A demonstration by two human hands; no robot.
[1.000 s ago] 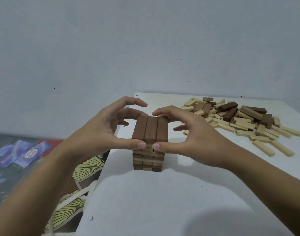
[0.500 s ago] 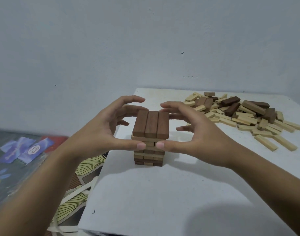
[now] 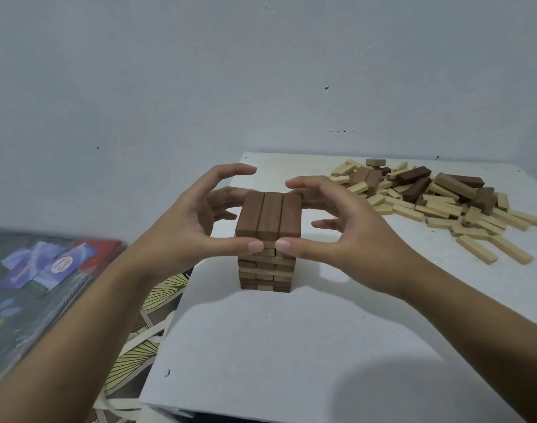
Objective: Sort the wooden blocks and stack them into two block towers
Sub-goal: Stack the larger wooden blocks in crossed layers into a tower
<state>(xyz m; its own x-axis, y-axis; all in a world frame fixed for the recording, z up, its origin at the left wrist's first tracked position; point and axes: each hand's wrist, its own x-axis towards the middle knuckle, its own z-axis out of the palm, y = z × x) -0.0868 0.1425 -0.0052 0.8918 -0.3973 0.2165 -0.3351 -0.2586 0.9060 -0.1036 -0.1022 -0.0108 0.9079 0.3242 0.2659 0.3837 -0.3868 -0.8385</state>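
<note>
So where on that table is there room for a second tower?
Bare: the table in front of the tower, and the strip between tower and block pile, below the right hand. Crowded: the far right, under the pile.

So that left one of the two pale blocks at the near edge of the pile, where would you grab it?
Probably from above, pinching the pale block across its long sides near the middle. It lies flat on the table, so nothing fits underneath, and both long sides look free, with a gap to the neighbouring block. The right hand, at the block tower, is closer.
</note>
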